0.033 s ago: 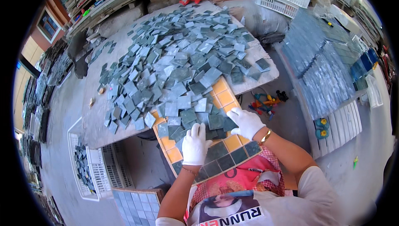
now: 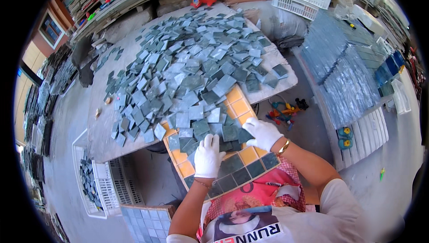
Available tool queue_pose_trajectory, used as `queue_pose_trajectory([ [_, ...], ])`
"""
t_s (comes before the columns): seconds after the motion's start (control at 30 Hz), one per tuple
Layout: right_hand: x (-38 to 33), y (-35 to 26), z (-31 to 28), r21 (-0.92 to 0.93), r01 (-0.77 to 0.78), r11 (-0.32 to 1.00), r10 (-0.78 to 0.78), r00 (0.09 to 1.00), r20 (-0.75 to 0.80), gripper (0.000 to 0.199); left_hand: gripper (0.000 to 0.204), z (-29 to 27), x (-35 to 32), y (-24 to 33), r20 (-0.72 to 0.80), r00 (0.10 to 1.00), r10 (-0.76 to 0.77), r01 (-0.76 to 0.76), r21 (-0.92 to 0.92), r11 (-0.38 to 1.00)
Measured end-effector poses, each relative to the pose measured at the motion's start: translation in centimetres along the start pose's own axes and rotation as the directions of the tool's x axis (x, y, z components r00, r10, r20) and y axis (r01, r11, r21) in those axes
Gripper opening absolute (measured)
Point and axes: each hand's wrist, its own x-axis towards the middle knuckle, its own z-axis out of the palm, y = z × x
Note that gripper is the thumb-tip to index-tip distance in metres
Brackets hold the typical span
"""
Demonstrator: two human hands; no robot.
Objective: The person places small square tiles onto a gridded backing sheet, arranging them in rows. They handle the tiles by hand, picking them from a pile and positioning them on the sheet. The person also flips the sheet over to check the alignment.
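Note:
My left hand (image 2: pixel 209 157), in a white glove, rests with its fingers stretched forward against the near edge of a heap of loose grey-green square stone tiles (image 2: pixel 192 82). My right hand (image 2: pixel 264 135), gloved too, reaches in from the right with thumb and fingers apart, beside a dark tile (image 2: pixel 244 136) at the heap's edge. Beneath both hands lies a tilted grid board (image 2: pixel 249 155) with yellow-orange square cells. Dark tiles (image 2: pixel 241 175) sit in its cells along the edge nearest me, while loose tiles cover much of its middle.
The heap spreads over a pale worktable (image 2: pixel 105 133). At the lower left stand a white crate (image 2: pixel 105 185) holding small tiles and a tiled panel (image 2: pixel 147 220). Wrapped tile stacks (image 2: pixel 348 82) rest on a pallet at the right. Colourful toys (image 2: pixel 286 111) lie on the floor beyond the board.
The whole view has shifted very slightly. Both hands stay in nearly the same place on the tiles and board.

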Motion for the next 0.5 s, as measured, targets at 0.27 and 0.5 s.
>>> queue_pose_trajectory([
  [0.27, -3.5, 1.4, -1.9, 0.014, -0.002, 1.0, 0.0, 0.987, 0.16, 0.042, 0.053, -2.0, -2.9, 1.6, 0.187, 0.979, -0.081, 0.123, -0.225, 0.967],
  [0.5, -5.7, 2.4, -1.2, 0.02, 0.119, 0.993, -0.12, 0.99, 0.08, 0.037, 0.058, 3.0, -3.1, 5.7, 0.072, 0.995, 0.063, -0.046, -0.217, 0.975],
])
